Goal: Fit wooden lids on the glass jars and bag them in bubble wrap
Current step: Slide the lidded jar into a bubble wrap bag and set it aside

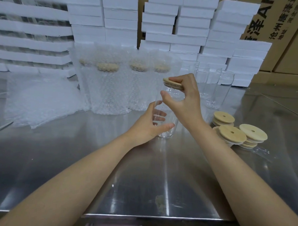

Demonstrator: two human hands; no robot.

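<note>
Gripping upright jar (173,114) with left hand (147,128), right hand (188,97) holding tilted lid (172,83)

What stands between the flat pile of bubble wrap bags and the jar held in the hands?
Head view: a row of lidded jars, already in bubble wrap bags, stands there on the table.

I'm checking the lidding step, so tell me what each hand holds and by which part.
Left hand grips the glass jar around its lower body. Right hand pinches the wooden lid by its edge, tilted over the jar's mouth.
</note>
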